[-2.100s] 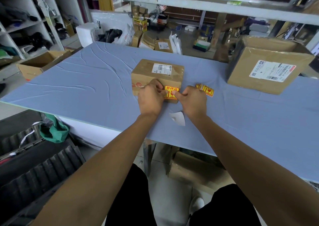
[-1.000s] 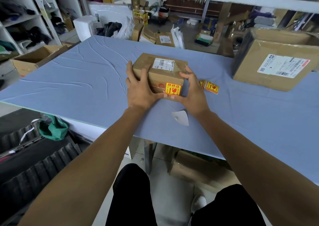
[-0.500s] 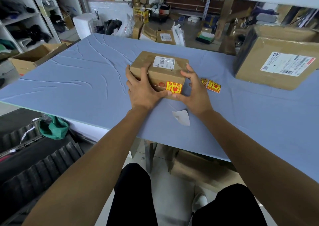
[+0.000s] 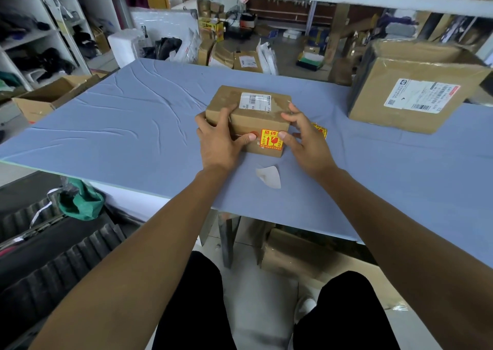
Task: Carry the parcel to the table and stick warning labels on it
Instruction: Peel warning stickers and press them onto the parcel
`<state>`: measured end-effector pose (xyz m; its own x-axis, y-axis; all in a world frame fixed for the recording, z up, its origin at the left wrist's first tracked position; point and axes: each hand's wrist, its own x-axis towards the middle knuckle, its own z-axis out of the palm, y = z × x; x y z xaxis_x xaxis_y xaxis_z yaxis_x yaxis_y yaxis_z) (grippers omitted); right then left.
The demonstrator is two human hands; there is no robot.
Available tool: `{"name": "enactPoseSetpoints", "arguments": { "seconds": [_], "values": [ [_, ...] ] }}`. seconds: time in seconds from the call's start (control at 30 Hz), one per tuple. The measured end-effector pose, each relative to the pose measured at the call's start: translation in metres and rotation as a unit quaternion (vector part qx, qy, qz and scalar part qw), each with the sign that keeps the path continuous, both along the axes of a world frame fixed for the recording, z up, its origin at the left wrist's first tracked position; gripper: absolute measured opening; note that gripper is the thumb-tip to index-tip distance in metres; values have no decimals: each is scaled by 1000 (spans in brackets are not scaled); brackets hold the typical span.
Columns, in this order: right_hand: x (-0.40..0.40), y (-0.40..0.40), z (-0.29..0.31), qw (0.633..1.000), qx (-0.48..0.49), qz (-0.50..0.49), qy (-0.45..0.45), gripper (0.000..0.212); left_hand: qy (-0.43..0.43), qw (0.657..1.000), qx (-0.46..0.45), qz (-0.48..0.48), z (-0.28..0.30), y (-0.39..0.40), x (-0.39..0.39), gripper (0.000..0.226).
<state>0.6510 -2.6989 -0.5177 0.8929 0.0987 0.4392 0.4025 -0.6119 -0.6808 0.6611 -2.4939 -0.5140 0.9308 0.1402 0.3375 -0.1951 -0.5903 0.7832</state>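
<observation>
A small brown cardboard parcel (image 4: 256,114) with a white shipping label on top sits in the middle of the blue table (image 4: 133,136). A yellow and red warning label (image 4: 270,139) is stuck on its near face. My left hand (image 4: 218,141) grips the parcel's left near corner, thumb on the front face. My right hand (image 4: 306,141) holds the right near corner, fingers on the top edge. Spare warning labels (image 4: 320,130) lie on the table just behind my right hand, mostly hidden by it.
A white peeled backing paper (image 4: 269,176) lies on the table near the front edge. A large cardboard box (image 4: 416,90) stands at the right rear. An open carton (image 4: 50,96) sits left of the table, shelving beyond it.
Both hands went from pressing the warning label on the near face to gripping the parcel's two sides. The parcel has turned slightly on the table.
</observation>
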Motion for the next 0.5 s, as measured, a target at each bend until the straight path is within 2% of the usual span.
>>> {"name": "enactPoseSetpoints", "arguments": {
  "seconds": [0.1,0.17,0.3,0.4,0.5],
  "values": [
    [-12,-18,2,1000,7,-7,17,44,-7,1000,7,-26,2,-12,-8,70],
    [-20,-29,3,999,13,-10,34,56,-4,999,18,-39,5,-21,-14,71],
    [-30,-43,4,999,5,-31,32,69,19,998,47,-47,10,-40,-20,84],
    [-31,-40,4,999,16,-40,24,68,56,996,65,-17,16,-54,-21,101],
    [-31,-37,4,998,31,-49,22,59,74,995,72,16,18,-62,-20,101]
  ]
}}
